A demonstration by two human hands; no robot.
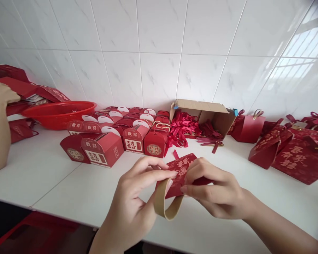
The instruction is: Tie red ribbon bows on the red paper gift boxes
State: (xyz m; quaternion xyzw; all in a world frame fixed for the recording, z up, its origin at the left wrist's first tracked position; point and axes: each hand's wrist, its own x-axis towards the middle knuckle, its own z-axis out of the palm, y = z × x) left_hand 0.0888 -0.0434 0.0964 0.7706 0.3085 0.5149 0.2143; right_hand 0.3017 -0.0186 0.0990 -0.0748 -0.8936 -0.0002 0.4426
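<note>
Between my two hands is a red gift bag (pixel 176 187) with light printed characters, held tilted above the white table. A beige strap (pixel 162 208) hangs from its near side in a curved loop. My left hand (pixel 139 190) is closed on the bag's left side, fingers across its top and thumb beside the strap. My right hand (pixel 214 190) pinches the right part of the bag, with thumb and forefinger together at its near edge. What lies under the right fingertips is hidden.
Red gift boxes (pixel 102 150) stand in rows on the white table (pixel 95 197). Behind are a cardboard box (pixel 217 118) of red ribbons (pixel 184 123) and a red basin (pixel 60 114). Finished-looking red bags (pixel 302 158) stand right. Another person's arm (pixel 0 130) is at far left.
</note>
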